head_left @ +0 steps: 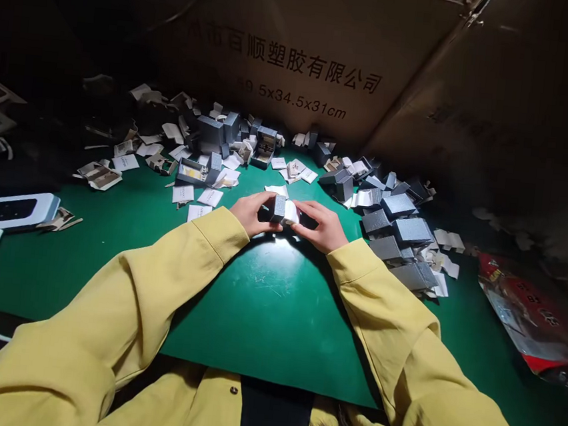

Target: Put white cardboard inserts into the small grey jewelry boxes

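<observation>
Over the middle of the green mat [274, 319], both hands are raised close together. A small dark blue-grey box [278, 208] is between the thumb and fingers of my left hand [252, 214]. Pressed to the box's right side is a white piece [291, 212], which looks like card or paper; my right hand [326, 225] pinches it with thumb and fingers. Whether this white piece is joined to the box I cannot tell. Just behind the hands, a folded white paper [277, 190] shows.
Dark boxes [404, 218] are heaped on the right. More boxes [211, 132], an open one [265, 147] among them, lie at the back with paper slips [210, 197]. A white device with a cable [10, 213] is left, a red plastic bag [530, 310] right. Large cartons [303, 14] stand behind.
</observation>
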Demonstrator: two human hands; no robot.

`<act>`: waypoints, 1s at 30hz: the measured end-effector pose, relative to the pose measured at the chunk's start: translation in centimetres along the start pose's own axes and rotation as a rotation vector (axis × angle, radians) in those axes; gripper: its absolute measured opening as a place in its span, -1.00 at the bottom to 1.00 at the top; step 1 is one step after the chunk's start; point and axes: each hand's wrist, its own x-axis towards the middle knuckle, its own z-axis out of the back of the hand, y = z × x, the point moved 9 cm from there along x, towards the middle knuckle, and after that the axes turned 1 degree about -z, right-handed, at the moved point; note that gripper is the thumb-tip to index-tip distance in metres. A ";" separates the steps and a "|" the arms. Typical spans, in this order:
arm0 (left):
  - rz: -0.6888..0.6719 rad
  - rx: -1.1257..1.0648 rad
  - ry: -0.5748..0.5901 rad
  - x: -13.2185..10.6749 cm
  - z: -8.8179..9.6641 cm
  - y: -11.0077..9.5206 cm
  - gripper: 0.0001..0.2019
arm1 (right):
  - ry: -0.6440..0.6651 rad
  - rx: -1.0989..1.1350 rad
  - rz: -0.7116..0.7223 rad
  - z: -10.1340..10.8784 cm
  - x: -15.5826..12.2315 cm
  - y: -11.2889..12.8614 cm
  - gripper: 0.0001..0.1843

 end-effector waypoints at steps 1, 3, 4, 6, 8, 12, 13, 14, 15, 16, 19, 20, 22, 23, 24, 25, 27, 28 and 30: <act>-0.002 0.004 0.002 0.0 0.0 0.0 -0.34 | 0.027 -0.034 0.019 -0.2 0.0 0.1 -0.48; -0.006 0.008 0.007 0.0 0.0 0.0 -0.34 | 0.078 -0.111 0.046 -0.6 0.2 0.2 -0.49; -0.010 0.010 0.010 0.1 0.0 0.0 -0.34 | 0.100 -0.153 0.051 -0.7 0.2 0.2 -0.49; -0.018 0.012 0.012 0.0 0.0 -0.1 -0.34 | 0.144 -0.244 0.045 -1.0 0.4 0.2 -0.50; -0.015 0.018 0.014 0.0 0.0 -0.3 -0.34 | 0.186 -0.346 0.033 -1.3 0.4 0.3 -0.50; 0.022 0.045 0.041 -0.1 0.1 -0.5 -0.35 | 0.244 -0.590 0.009 -2.3 -0.3 1.0 -0.53; 0.027 0.052 0.050 -0.1 0.1 -0.6 -0.35 | 0.246 -0.649 0.003 -2.5 -0.6 1.2 -0.53; 0.031 0.059 0.056 -0.1 0.0 -0.6 -0.35 | 0.244 -0.700 0.002 -2.7 -0.8 1.4 -0.53; 0.033 0.063 0.059 -0.1 0.0 -0.6 -0.35 | 0.237 -0.741 0.005 -2.8 -1.0 1.7 -0.53; 0.033 0.064 0.059 -0.1 0.1 -0.6 -0.34 | 0.230 -0.772 0.013 -3.0 -1.2 1.9 -0.53; 0.035 0.051 0.051 -0.1 0.1 -0.6 -0.34 | 0.215 -0.811 0.041 -3.4 -1.6 2.4 -0.52; 0.037 0.043 0.050 -0.1 0.1 -0.5 -0.33 | 0.211 -0.811 0.043 -3.5 -1.7 2.4 -0.52; 0.038 0.030 0.052 -0.1 0.0 -0.4 -0.32 | 0.197 -0.787 0.045 -3.5 -1.8 2.1 -0.51; 0.035 0.024 0.056 -0.1 0.0 -0.3 -0.32 | 0.188 -0.759 0.049 -3.5 -1.8 1.9 -0.50; 0.031 0.018 0.061 -0.1 -0.1 -0.3 -0.32 | 0.176 -0.719 0.057 -3.4 -1.8 1.7 -0.50; 0.025 0.014 0.069 -0.1 -0.1 -0.2 -0.32 | 0.158 -0.668 0.067 -3.3 -1.7 1.5 -0.51; 0.011 0.007 0.074 0.0 -0.2 0.0 -0.31 | 0.086 -0.545 0.084 -2.6 -1.5 1.3 -0.51; 0.004 0.006 0.074 0.1 -0.2 0.2 -0.30 | 0.034 -0.480 0.088 -2.0 -1.4 1.2 -0.51; -0.006 0.010 0.073 0.1 -0.1 0.3 -0.28 | -0.065 -0.359 0.093 -1.0 -1.1 1.2 -0.53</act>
